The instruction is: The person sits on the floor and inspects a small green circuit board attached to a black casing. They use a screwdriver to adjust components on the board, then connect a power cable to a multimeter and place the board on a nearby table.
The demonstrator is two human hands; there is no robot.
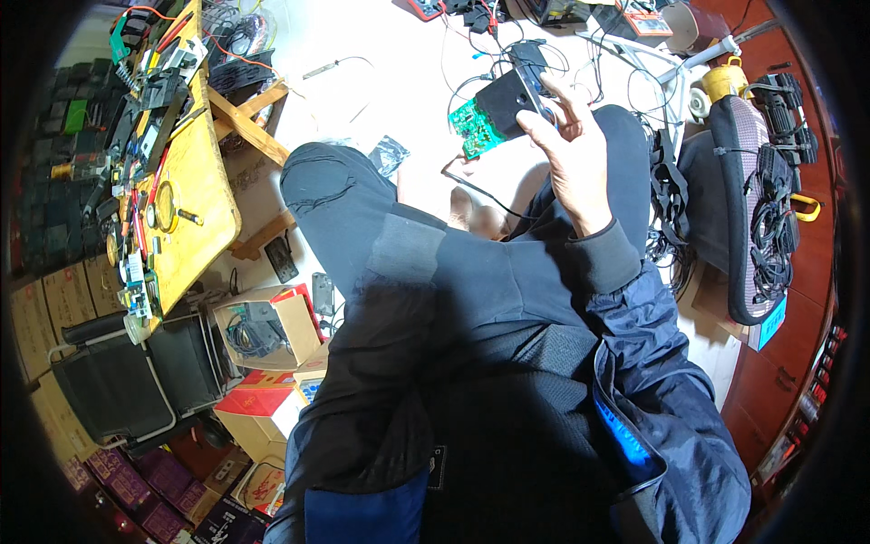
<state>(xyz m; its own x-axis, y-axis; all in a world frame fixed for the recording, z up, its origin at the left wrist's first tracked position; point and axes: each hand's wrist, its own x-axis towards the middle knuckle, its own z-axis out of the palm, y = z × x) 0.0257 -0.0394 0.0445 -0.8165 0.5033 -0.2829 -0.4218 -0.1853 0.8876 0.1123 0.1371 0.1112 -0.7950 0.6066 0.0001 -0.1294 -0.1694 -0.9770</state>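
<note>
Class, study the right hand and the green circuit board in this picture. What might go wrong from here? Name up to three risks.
1. The right hand holds the black housing near its right edge, so it might slip or tip.
2. The green circuit board juts out uncovered, so a knock could damage its exposed components.
3. A loose black cable runs just below the board and might snag as the hands move.

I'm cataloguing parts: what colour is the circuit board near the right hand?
The circuit board is green; it shows best in the head view.
</note>
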